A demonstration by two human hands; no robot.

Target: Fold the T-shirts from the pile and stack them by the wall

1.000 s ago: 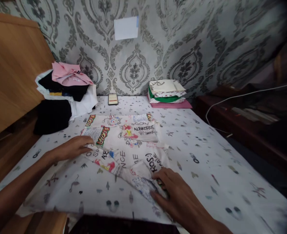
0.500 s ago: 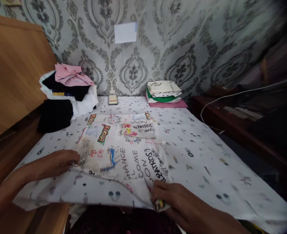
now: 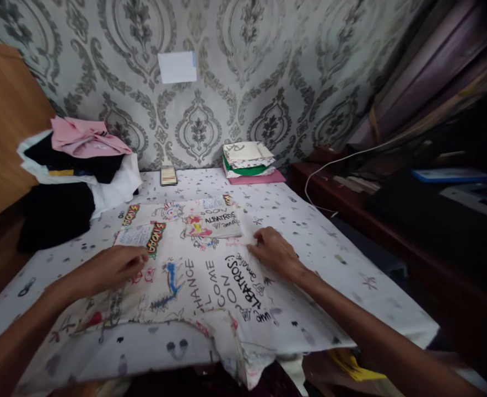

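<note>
A white printed garment [image 3: 202, 264], which looks like a shirt, lies spread on the table. Drawings and lettering such as "ALBATROS" and "NOAA" cover it. Its lower corner hangs over the table's front edge in loose folds. My left hand [image 3: 122, 267] is over the garment's left part with fingers loosely bent and a gap to the thumb; no cloth shows gripped in it. At the garment's right edge is my right hand [image 3: 276, 253], thumb and forefinger apart. Whether its fingertips touch the fabric is hard to make out.
A patterned white sheet [image 3: 330, 298] covers the table. Pink, black and white clothes [image 3: 82, 160] are heaped at the back left. A folded stack [image 3: 249, 162] stands at the back right, a small card-like item [image 3: 168, 176] between them. A white cable [image 3: 309, 184] runs along the right.
Both hands have let go of the garment's near edge. My right hand moved up to its right side, my left slightly forward. The near edge has dropped into folds, and the view has swung right.
</note>
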